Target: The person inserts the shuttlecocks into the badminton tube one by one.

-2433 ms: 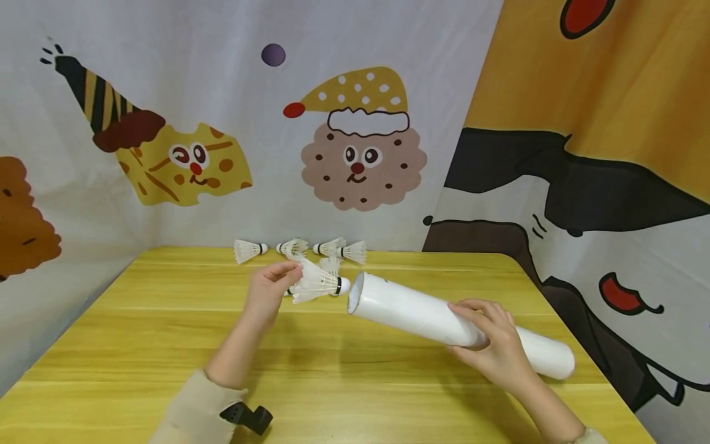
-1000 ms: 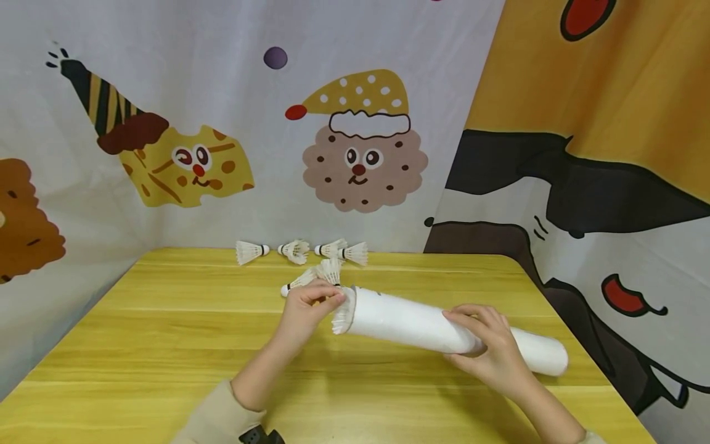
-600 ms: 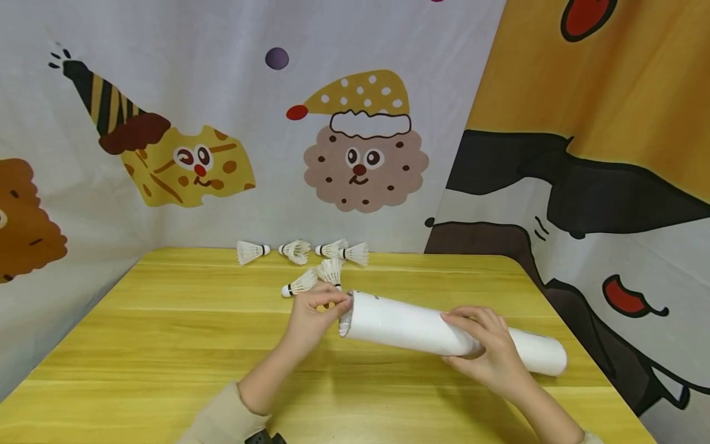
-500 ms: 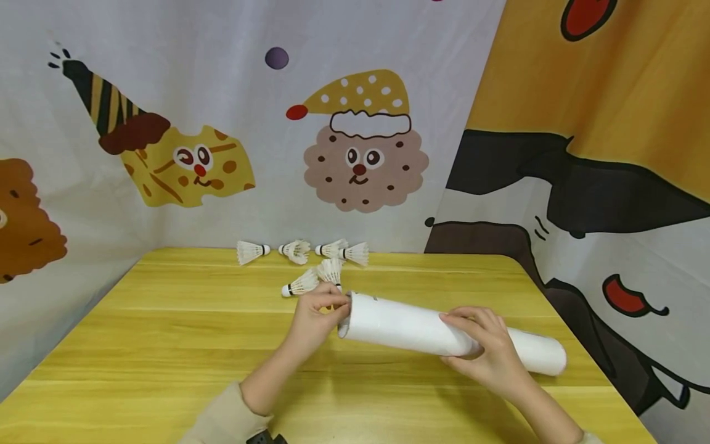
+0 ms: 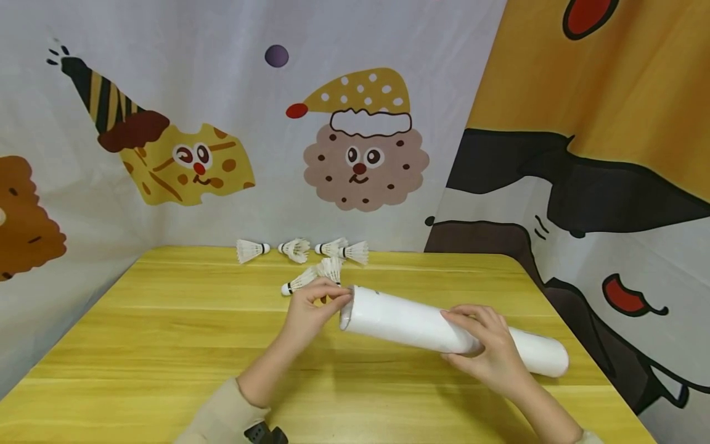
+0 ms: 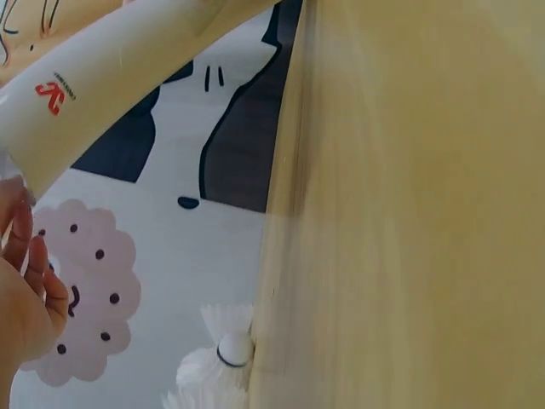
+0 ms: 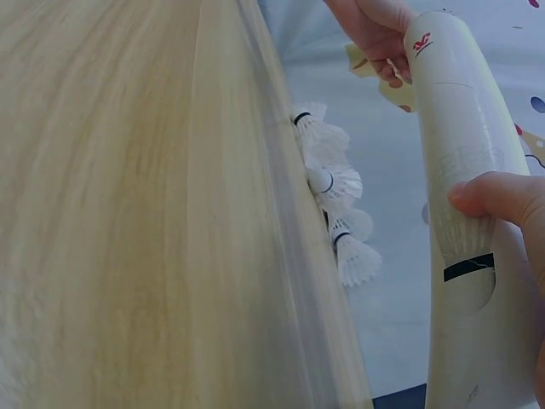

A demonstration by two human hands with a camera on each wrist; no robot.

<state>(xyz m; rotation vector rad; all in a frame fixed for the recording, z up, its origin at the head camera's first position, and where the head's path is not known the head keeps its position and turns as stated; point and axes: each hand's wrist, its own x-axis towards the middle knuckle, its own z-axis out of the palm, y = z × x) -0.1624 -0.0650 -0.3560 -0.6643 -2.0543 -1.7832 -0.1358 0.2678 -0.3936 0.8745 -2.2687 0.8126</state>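
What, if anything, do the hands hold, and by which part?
The right hand grips the tube near its middle; the left hand is at the open end, its hold unclear.

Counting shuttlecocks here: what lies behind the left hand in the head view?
Behind the left hand, one shuttlecock shows its white cork and some feathers; another shuttlecock shows mostly feathers. Their remaining parts are covered, so anything else there cannot be told.

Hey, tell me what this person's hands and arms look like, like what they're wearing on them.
Left hand and right hand are gloveless. The left sleeve is plain beige, with a small black device beside its cuff. Only a pale edge of the right sleeve shows.
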